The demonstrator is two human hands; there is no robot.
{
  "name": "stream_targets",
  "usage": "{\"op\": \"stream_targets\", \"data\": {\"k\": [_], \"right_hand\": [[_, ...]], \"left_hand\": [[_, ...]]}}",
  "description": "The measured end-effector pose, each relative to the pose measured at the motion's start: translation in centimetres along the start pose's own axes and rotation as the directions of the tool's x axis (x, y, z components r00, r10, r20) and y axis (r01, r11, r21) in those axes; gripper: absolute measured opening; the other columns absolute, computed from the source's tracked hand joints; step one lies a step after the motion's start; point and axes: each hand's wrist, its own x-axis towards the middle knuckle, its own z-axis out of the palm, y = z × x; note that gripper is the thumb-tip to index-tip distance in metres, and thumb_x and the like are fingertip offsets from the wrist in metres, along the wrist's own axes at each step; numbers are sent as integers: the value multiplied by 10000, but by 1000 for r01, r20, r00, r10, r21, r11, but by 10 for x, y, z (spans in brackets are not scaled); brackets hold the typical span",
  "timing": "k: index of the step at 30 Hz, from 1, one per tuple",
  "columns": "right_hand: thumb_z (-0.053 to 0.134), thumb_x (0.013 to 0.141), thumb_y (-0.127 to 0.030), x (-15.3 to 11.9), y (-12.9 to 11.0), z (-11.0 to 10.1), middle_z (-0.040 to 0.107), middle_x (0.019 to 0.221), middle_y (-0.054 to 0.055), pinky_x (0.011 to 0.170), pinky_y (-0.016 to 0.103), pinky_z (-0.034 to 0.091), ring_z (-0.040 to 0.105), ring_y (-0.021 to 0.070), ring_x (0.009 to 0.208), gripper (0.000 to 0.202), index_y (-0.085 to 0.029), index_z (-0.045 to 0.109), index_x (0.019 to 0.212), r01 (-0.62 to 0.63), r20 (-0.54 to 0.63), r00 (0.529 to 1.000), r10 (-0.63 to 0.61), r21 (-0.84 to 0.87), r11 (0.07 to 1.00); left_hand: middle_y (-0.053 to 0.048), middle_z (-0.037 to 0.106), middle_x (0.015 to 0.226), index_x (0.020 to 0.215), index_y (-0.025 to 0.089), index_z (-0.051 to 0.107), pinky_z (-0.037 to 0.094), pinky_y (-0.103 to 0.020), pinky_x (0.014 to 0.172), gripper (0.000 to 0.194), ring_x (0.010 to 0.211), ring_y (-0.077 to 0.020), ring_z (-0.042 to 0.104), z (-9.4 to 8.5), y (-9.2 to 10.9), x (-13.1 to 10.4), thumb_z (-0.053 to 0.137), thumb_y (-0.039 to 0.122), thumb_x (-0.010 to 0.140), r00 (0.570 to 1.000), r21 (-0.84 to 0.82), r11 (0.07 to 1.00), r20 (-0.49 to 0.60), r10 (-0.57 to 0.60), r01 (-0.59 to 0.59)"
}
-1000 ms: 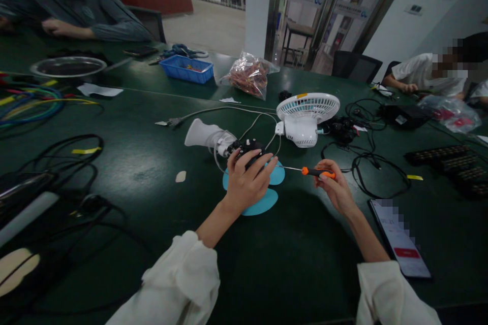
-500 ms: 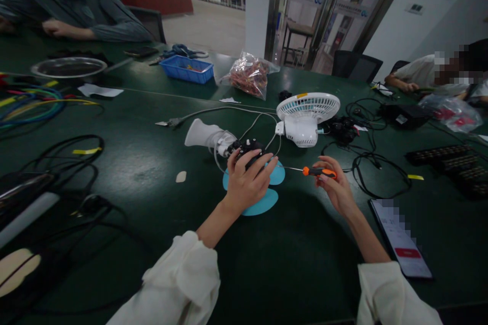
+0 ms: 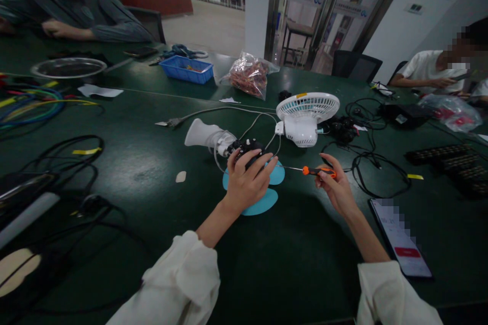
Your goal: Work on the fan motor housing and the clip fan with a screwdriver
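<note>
My left hand (image 3: 249, 177) is closed over a black fan motor (image 3: 249, 147), steadying it on the table. A white clip-shaped fan base (image 3: 206, 134) joins the motor on its left. Under my palm lie light-blue fan blades (image 3: 263, 203), partly covered by the hand. My right hand (image 3: 337, 185) grips an orange-and-black screwdriver (image 3: 320, 171) by its handle between thumb and fingers. Its thin shaft points left to the motor's side; the tip is hidden by my left fingers. Behind the motor stands a white fan housing with a grille (image 3: 307, 117).
A grey power cord (image 3: 213, 109) curves behind the motor. To the right lie a phone (image 3: 400, 238), black cables (image 3: 373, 172) and a keyboard (image 3: 450, 162). A blue tray (image 3: 186, 69) and a bag of parts (image 3: 249, 77) sit further back. Other people sit at both far sides.
My right fingers have shifted slightly around the screwdriver handle. My left hand and the motor hold their place. The person at the far right has moved their head and arm.
</note>
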Motion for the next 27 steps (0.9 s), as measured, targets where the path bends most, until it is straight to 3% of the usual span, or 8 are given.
{"op": "stream_targets", "data": {"k": [5, 12, 21, 27], "right_hand": [[626, 853, -349, 1, 6, -2, 624, 734, -17, 545, 232, 444, 549, 108, 580, 350, -277, 569, 1191, -45, -6, 999, 45, -54, 998], [726, 748, -279, -1, 1, -1, 624, 1008, 14, 560, 242, 493, 583, 121, 681, 440, -301, 587, 1165, -31, 44, 999, 29, 29, 999], [711, 779, -265, -1, 1, 2, 620, 912, -11, 587, 228, 505, 575, 95, 644, 348, -295, 636, 1118, 5, -53, 999, -3, 37, 999], [710, 781, -285, -1, 0, 3, 610, 863, -10, 572, 230, 499, 572, 93, 626, 304, -267, 667, 1082, 16, -90, 996, -15, 12, 1000]], "left_hand": [[19, 679, 1180, 1205, 273, 604, 279, -508, 1095, 420, 1169, -259, 486, 0, 0, 0, 588, 158, 801, 1000, 10, 1000, 3, -2, 2], [-2, 688, 1157, 1246, 277, 580, 273, -512, 1101, 470, 1182, -256, 482, 0, 0, -1, 590, 153, 793, 1000, 13, 1000, 10, -1, 1], [-28, 702, 1120, 1356, 229, 468, 272, -489, 1107, 557, 1174, -239, 509, 3, 1, -1, 563, 149, 813, 998, -38, 998, -30, -49, 48], [-22, 711, 1098, 1330, 221, 490, 261, -488, 1113, 532, 1165, -240, 514, 2, 1, 0, 573, 151, 810, 999, -17, 999, -30, -43, 42]]}}
